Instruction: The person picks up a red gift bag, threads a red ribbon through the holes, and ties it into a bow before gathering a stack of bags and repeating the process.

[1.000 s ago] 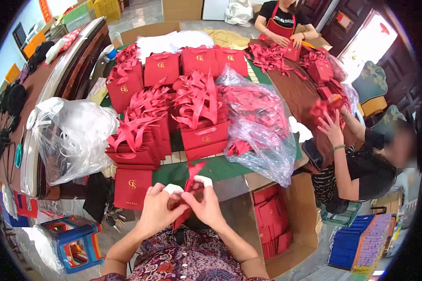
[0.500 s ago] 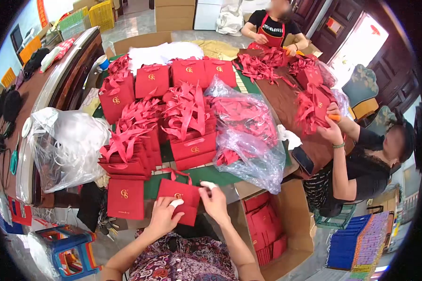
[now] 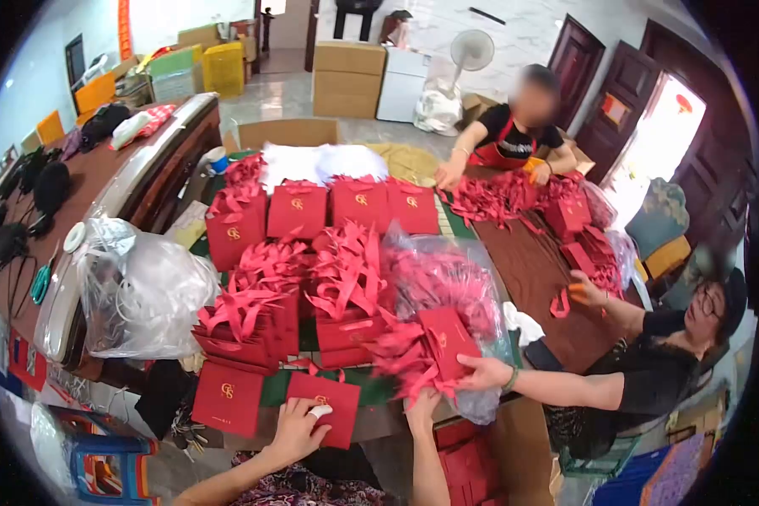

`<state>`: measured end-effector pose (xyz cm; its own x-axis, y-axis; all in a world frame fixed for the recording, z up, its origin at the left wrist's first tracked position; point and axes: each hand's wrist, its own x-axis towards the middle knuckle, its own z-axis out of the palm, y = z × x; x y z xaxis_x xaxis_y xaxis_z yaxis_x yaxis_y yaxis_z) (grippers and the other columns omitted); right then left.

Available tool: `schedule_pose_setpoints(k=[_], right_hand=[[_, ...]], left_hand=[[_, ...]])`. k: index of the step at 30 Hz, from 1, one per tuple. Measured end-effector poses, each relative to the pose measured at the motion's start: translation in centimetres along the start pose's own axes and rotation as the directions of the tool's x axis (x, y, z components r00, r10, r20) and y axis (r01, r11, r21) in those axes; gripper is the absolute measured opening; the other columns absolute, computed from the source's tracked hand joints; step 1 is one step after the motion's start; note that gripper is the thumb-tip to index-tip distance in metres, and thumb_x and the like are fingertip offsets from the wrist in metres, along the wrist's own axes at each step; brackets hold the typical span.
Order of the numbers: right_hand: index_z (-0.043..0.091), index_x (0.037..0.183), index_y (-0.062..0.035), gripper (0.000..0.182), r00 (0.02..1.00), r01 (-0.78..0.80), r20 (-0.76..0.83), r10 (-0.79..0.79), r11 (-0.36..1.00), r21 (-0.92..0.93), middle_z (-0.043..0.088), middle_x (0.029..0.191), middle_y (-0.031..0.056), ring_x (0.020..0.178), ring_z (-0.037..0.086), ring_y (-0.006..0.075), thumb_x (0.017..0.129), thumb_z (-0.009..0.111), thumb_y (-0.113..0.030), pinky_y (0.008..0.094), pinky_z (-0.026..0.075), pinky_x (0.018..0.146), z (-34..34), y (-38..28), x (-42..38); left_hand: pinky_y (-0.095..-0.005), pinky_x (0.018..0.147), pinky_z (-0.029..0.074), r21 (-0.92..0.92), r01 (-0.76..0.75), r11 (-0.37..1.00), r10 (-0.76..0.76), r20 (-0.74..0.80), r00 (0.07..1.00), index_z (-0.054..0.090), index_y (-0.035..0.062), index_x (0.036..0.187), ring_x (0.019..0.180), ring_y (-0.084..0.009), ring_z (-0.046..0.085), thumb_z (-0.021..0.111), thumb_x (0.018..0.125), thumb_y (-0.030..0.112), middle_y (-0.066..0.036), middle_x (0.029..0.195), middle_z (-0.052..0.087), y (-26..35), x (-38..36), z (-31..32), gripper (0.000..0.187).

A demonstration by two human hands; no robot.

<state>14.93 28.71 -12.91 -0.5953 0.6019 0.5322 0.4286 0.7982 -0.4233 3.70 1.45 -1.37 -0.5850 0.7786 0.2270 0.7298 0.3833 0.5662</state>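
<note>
My left hand (image 3: 297,432) lies on a red paper gift bag (image 3: 342,415) with gold lettering, at the table's near edge; its fingers are apart, one wearing a white fingertip cover. Beside it is another red gift bag (image 3: 228,396), lying flat. My right hand (image 3: 422,411) is closed at the lower end of a bundle of red gift bags (image 3: 449,341), among the ribbon handles, which partly hide the fingertips. A co-worker's hand (image 3: 485,371) holds that same bundle from the right.
Rows of red gift bags (image 3: 346,333) with ribbon handles fill the table's middle. A clear plastic bag (image 3: 148,291) stands left and another plastic bag (image 3: 443,270) lies right. A cardboard box (image 3: 523,447) sits below on the right. Another person (image 3: 514,139) works at the far side.
My right hand has left the bag under my left hand and moved right to the bundle. The co-worker has brought the bundle across toward me. The view has tilted up.
</note>
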Motion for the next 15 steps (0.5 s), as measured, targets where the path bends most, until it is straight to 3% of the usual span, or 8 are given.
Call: schedule_pose_setpoints(k=[2,4,5,7,8,9,11,15], right_hand=[[0.062,0.085,-0.0007,0.013,0.999,-0.002,-0.054,0.003,1.0,0.011,0.062,0.077,0.0208,0.073,0.061,0.0367,0.075,0.062,-0.009,0.0465,0.046,0.066,0.0,-1.4,1.0],[0.062,0.083,0.0001,0.013,0.955,-0.297,0.074,0.288,0.906,0.303,0.061,0.078,0.0228,0.077,0.061,0.0383,0.073,0.063,-0.006,0.0472,0.045,0.068,-2.6,-4.0,2.1],[0.062,0.083,0.0001,0.013,0.951,-0.309,0.077,0.3,0.904,0.297,0.061,0.078,0.0228,0.077,0.061,0.0383,0.073,0.063,-0.006,0.0472,0.045,0.068,-3.4,-4.5,1.7],[0.062,0.086,0.0005,0.014,0.888,-0.386,0.302,0.346,0.919,0.083,0.061,0.08,0.0239,0.081,0.06,0.0415,0.073,0.062,-0.005,0.0484,0.044,0.069,-4.3,-4.9,2.5],[0.064,0.086,-0.0003,0.013,0.966,-0.231,0.163,0.203,0.957,0.177,0.062,0.081,0.023,0.084,0.06,0.0428,0.074,0.061,-0.003,0.0496,0.044,0.07,-4.5,-5.3,2.7],[0.064,0.086,-0.0003,0.013,0.971,-0.215,0.142,0.191,0.96,0.18,0.062,0.081,0.023,0.084,0.06,0.0428,0.074,0.061,-0.003,0.0496,0.044,0.07,-5.1,-5.7,3.1],[0.065,0.091,-0.0012,0.016,0.916,-0.265,0.328,0.232,0.962,0.06,0.062,0.087,0.0236,0.085,0.058,0.0444,0.076,0.061,-0.004,0.0504,0.045,0.071,-6.5,-6.5,3.1],[0.062,0.103,-0.0024,0.025,0.961,-0.158,0.241,0.137,0.985,0.073,0.06,0.102,0.0253,0.092,0.056,0.0464,0.078,0.062,-0.007,0.0505,0.046,0.078,-6.1,-6.5,1.5]], left_hand=[[-0.0427,0.086,0.04,-0.039,0.009,0.999,-0.01,-0.017,1.0,0.066,0.0136,0.106,0.102,-0.0308,0.052,0.076,0.075,0.021,-0.009,0.105,0.059,0.2,0.8,-0.3,0.033],[-0.042,0.085,0.041,-0.11,0.014,0.994,-0.015,-0.014,1.0,0.067,0.0138,0.106,0.1,-0.031,0.053,0.074,0.077,0.02,-0.009,0.102,0.061,0.3,1.7,-0.1,0.03],[-0.042,0.085,0.041,-0.113,0.013,0.993,-0.014,-0.001,1.0,0.067,0.0138,0.106,0.1,-0.031,0.053,0.074,0.077,0.02,-0.009,0.102,0.061,0.9,2.2,-0.4,0.03],[-0.0411,0.084,0.041,-0.159,0.018,0.987,-0.011,0.042,0.999,0.067,0.0136,0.106,0.098,-0.0312,0.054,0.073,0.078,0.019,-0.01,0.102,0.061,2.5,4.3,-0.5,0.029],[-0.0414,0.083,0.042,-0.19,-0.045,0.981,0.053,0.036,0.998,0.065,0.0129,0.109,0.1,-0.0308,0.053,0.07,0.081,0.021,-0.008,0.105,0.06,2.9,5.0,-0.3,0.029],[-0.0409,0.083,0.042,-0.194,-0.096,0.976,0.101,0.018,0.995,0.064,0.0125,0.11,0.1,-0.0313,0.053,0.07,0.082,0.022,-0.009,0.106,0.06,3.1,5.6,0.3,0.03],[-0.0415,0.083,0.042,-0.195,-0.119,0.974,0.128,0.034,0.991,0.064,0.0118,0.111,0.1,-0.032,0.054,0.069,0.083,0.025,-0.01,0.107,0.059,3.3,6.0,1.5,0.031],[-0.0425,0.087,0.045,-0.236,-0.115,0.965,0.13,0.051,0.99,0.065,0.0135,0.111,0.1,-0.0346,0.055,0.071,0.083,0.024,-0.014,0.105,0.06,2.8,6.2,2.7,0.03]])
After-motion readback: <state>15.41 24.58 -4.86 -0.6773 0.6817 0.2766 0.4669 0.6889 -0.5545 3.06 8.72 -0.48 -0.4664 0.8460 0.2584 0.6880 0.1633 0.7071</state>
